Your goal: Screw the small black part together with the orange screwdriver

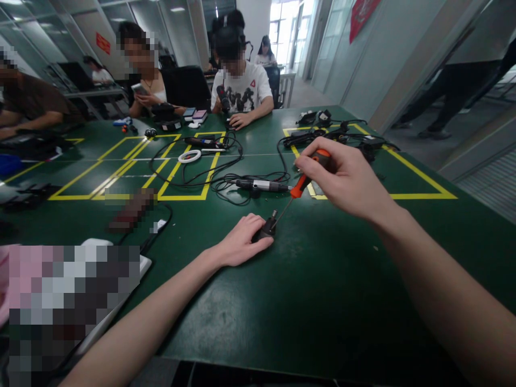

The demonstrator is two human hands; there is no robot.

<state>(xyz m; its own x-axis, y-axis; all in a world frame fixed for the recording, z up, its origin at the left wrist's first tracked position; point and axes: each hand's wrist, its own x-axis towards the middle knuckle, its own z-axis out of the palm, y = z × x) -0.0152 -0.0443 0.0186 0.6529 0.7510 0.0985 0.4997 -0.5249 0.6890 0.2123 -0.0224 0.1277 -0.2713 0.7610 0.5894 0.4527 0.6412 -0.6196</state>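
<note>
Table (322, 301) is bearing black part (267, 231); left hand (242, 242) is pinching it, right hand (346, 174) gripping screwdriver (299, 187) above it; tilt may be risking slip toward left hand

A green table (314, 306) spreads under your left hand (244, 242) and right hand (346, 177), lined with yellow tape (423, 196). Well ahead of both, you face a bright window (279, 27). Beyond your left hand stands a black chair (187, 86), glass partitions (80, 32) farther back; beyond your right, a pale wall (350, 59) meets grey floor (312, 100).
</note>
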